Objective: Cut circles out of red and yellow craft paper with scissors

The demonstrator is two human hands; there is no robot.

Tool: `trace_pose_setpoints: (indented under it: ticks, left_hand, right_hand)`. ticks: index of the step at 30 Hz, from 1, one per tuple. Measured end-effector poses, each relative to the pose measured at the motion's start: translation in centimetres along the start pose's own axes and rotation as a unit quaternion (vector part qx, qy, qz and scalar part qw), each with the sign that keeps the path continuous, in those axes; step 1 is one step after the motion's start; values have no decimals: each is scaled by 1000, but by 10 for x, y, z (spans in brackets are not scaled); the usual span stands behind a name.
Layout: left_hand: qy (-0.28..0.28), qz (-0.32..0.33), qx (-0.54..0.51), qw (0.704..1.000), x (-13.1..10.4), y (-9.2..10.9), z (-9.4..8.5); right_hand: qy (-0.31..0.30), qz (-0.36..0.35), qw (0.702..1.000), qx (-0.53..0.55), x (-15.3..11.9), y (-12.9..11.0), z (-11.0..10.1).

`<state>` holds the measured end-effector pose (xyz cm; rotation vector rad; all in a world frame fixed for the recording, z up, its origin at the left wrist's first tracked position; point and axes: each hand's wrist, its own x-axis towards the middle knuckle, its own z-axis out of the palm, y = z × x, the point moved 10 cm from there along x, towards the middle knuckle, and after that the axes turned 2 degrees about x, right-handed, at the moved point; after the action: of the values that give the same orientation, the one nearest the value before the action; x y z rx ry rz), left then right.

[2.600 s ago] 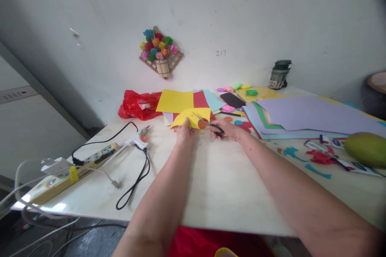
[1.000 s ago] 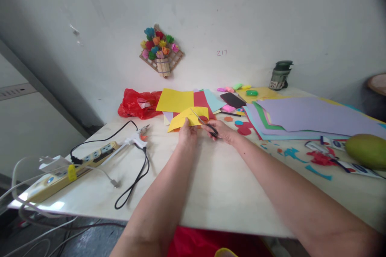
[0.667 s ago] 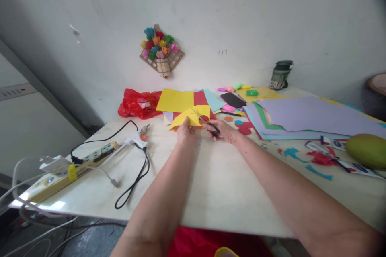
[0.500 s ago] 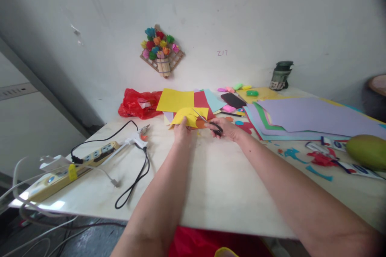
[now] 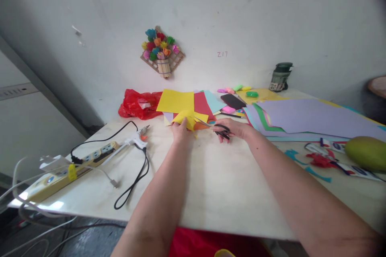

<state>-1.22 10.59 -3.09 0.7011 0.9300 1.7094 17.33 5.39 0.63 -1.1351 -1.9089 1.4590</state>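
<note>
My left hand (image 5: 180,129) is closed on a small piece of yellow paper (image 5: 186,117), its thumb on top and the other fingers mostly hidden. In my right hand (image 5: 230,128) are scissors with black handles (image 5: 222,130), the fingers through the loops. Their metal blades point left at the right edge of the yellow piece, where a strip stands partly apart from it. Behind lie a larger yellow sheet (image 5: 176,101) and a red sheet (image 5: 202,104). An orange scrap (image 5: 200,126) is under the blades.
A glue gun (image 5: 137,140) and a power strip (image 5: 81,164) with cables lie at left. A red plastic bag (image 5: 135,104) is at the back. To the right are stacked coloured sheets (image 5: 307,116), a phone (image 5: 233,100), glue tubes (image 5: 358,170) and a green mango-like fruit (image 5: 366,152).
My right hand has drawn the scissors a little to the right and down. The yellow piece in my left hand has turned and bent, and its cut strip shows more plainly.
</note>
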Motion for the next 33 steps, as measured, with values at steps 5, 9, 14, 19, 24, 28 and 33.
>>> trace_pose_setpoints:
  ticks: [5,9,14,19,24,28,33]
  left_hand:
    - [-26,18,50,998,-4,8,6]
    - [-51,-22,52,997,-7,0,9]
    - [-113,4,98,989,-5,-1,19]
    - [-120,10,117,986,-4,0,20]
    - [-148,7,108,983,-11,4,27]
    - [-145,2,106,984,-12,3,27]
    - [-146,3,116,982,-6,-2,24]
  right_hand:
    - [-54,8,997,58,-13,1,-1]
    - [-24,17,994,104,-12,9,-13]
    - [-43,33,994,100,-5,27,-17]
    - [-29,40,995,87,-3,35,-21]
    - [-34,47,994,89,-3,38,-20]
    - [-34,56,995,76,-2,37,-18]
    - [-35,54,995,73,-2,34,-15]
